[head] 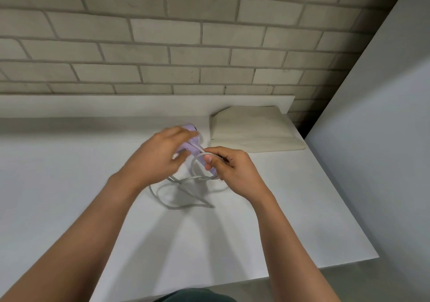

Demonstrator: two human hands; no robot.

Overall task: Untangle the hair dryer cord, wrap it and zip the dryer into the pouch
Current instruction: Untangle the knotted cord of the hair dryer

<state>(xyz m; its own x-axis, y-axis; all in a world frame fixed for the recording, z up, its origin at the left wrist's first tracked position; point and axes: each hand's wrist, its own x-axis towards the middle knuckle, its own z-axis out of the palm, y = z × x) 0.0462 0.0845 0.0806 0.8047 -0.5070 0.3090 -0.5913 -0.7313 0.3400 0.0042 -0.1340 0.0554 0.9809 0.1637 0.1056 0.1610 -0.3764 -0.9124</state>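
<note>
Fingers (183,131) of the left hand (158,153) grip the lilac dryer (189,142); the right hand (232,167) pinches the cord (176,206); the pouch (251,129) lies flat, centre right.

The hair dryer (192,144) looks like smooth lilac plastic, and its cord (186,206) has a smooth, pale grey plastic sheath. The pouch (253,129) is matt cream cloth, softly creased. The table (69,174) is smooth matt white; the brick wall (162,34) is rough and dull.

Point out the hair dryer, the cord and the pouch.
hair dryer (192,144): head view, purple body between the hands.
cord (179,207): head view, lowest slack loop.
pouch (251,129): head view, middle of top face.
</note>
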